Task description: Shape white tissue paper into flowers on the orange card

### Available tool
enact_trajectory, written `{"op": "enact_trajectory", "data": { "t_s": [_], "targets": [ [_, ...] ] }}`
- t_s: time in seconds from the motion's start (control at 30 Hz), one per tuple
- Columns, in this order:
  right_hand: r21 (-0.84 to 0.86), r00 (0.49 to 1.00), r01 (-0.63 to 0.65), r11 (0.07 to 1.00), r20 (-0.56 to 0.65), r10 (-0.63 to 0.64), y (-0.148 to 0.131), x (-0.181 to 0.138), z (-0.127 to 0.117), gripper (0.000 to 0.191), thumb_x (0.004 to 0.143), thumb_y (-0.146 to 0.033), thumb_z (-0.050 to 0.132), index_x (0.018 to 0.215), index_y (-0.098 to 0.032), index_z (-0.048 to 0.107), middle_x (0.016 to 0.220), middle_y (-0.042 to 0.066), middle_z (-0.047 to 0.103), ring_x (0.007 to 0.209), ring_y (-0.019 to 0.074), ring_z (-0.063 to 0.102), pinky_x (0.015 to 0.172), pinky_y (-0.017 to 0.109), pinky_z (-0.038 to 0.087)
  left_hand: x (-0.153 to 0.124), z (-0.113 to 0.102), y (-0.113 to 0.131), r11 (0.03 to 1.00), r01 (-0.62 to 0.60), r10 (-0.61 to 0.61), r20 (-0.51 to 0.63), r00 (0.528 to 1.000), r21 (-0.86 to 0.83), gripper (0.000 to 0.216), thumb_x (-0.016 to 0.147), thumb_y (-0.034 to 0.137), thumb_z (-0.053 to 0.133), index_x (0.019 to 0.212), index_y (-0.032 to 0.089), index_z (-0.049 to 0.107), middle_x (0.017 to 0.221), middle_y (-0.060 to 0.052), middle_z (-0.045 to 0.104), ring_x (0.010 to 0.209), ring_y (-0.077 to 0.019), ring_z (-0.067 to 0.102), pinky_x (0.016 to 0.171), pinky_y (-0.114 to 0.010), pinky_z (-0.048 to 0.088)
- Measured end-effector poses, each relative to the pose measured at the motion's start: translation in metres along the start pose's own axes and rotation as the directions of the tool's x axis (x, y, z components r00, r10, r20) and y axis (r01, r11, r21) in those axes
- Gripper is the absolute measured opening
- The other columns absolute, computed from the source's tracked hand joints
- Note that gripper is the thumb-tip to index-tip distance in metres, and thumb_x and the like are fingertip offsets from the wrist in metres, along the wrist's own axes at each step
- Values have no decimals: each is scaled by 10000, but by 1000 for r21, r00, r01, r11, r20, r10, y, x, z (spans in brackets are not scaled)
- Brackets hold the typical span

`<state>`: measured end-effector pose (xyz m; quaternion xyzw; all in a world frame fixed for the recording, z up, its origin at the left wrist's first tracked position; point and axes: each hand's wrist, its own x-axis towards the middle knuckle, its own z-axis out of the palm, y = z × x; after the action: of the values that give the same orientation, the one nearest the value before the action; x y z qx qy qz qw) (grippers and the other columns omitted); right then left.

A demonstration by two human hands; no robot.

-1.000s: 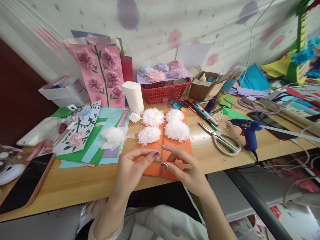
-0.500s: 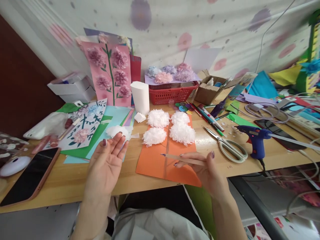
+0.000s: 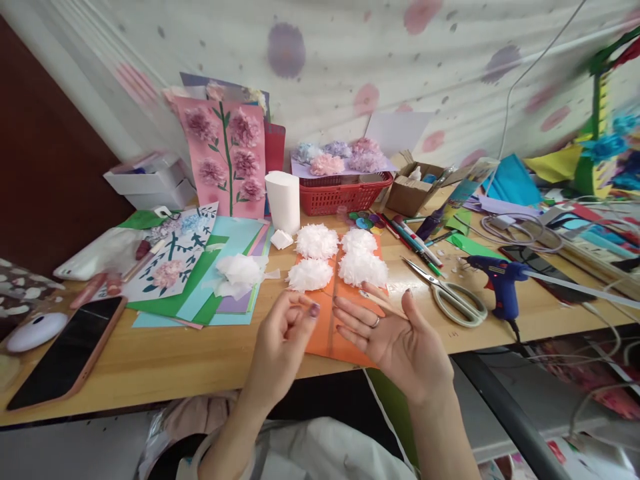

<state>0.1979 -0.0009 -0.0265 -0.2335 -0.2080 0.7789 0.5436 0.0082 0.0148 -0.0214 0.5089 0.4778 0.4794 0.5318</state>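
My left hand (image 3: 286, 333) hovers over the desk's front edge, fingers curled in and thumb pressed to the fingertips; anything in the pinch is too small to see. My right hand (image 3: 395, 340) is palm up beside it, fingers stretched out. A thin pale stick (image 3: 383, 303) is wedged between its thumb and forefinger. Both hands are above an orange paper sheet (image 3: 325, 337). Several white tissue pompom flowers (image 3: 363, 267) lie on that sheet. Another white tissue flower (image 3: 240, 272) rests on a stack of coloured paper (image 3: 200, 293) to the left.
Scissors (image 3: 450, 297) and a blue glue gun (image 3: 503, 283) lie to the right, with pens (image 3: 413, 240) behind them. At the back stand a red basket (image 3: 345, 190), a white paper roll (image 3: 283, 200) and a pink flower card (image 3: 225, 160). A phone (image 3: 65, 353) lies at front left.
My left hand came back from the left and curled shut beside the right. My right hand turned palm up with its fingers spread, and the stick now points away from me.
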Motion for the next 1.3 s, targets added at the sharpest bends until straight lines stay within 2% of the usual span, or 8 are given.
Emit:
{"op": "enact_trajectory", "data": {
  "t_s": [0.23,0.37,0.5,0.6,0.7,0.87,1.03,1.3],
  "targets": [
    [-26,994,-68,997,89,71,6,-3,5,623,964,-681,309,1193,-268,717,1146,123,766,1108,284,698,1071,522,401,3,2,0,991,-54,38,126,991,126,309,883,442,642,756,163,686,576,34,451,554,-101,401,483,-202,310],
    [-170,999,14,985,50,-5,-4,-11,-4,555,962,-610,415,1084,-205,774,1153,129,762,1138,288,677,1063,472,431,9,-29,11,946,56,-77,-53,996,-320,289,864,430,681,770,157,677,494,97,267,415,-54,220,385,-164,210],
    [-288,986,161,944,8,-166,-9,-15,-5,356,943,-466,550,937,-205,792,1082,96,764,1080,257,677,1024,402,476,5,-56,33,701,115,-222,-62,973,-704,419,1003,391,425,871,92,687,597,25,440,472,-76,399,438,-177,405],
    [-353,980,185,917,-7,-201,-4,-14,7,329,942,-466,560,894,-206,756,786,57,683,711,181,636,705,323,534,-3,-61,45,589,82,-297,-121,947,-804,543,1031,431,294,963,56,681,774,-85,600,657,-143,600,584,-253,556],
    [-475,991,107,873,-16,-130,11,-9,28,313,916,-487,598,977,-196,698,574,-63,376,443,84,269,421,233,237,-8,-60,49,548,28,-304,-168,938,-836,522,1028,439,312,1026,63,674,908,-136,663,822,-184,676,721,-294,607],
    [-796,998,63,602,46,-44,50,15,66,507,857,-508,677,1232,-185,570,617,-82,358,543,107,300,499,246,237,-15,-55,52,560,47,-297,-147,944,-827,525,1024,461,326,1081,75,678,1018,-155,708,944,-206,704,860,-323,605],
    [-868,941,291,403,183,-285,74,38,80,647,831,-359,722,1403,-235,444,608,-107,291,553,126,309,549,269,278,-29,-55,51,634,121,-263,-66,963,-763,585,1007,532,333,1167,91,683,1220,-180,689,1184,-257,641,1029,-380,531],
    [-761,946,300,575,162,-280,74,47,92,224,806,-404,717,899,-202,736,706,12,606,603,135,469,551,272,369,-46,-69,37,727,210,-128,171,977,-654,496,946,540,507,1119,137,740,1275,-151,673,1342,-293,516,1187,-453,355]
  ]
}}
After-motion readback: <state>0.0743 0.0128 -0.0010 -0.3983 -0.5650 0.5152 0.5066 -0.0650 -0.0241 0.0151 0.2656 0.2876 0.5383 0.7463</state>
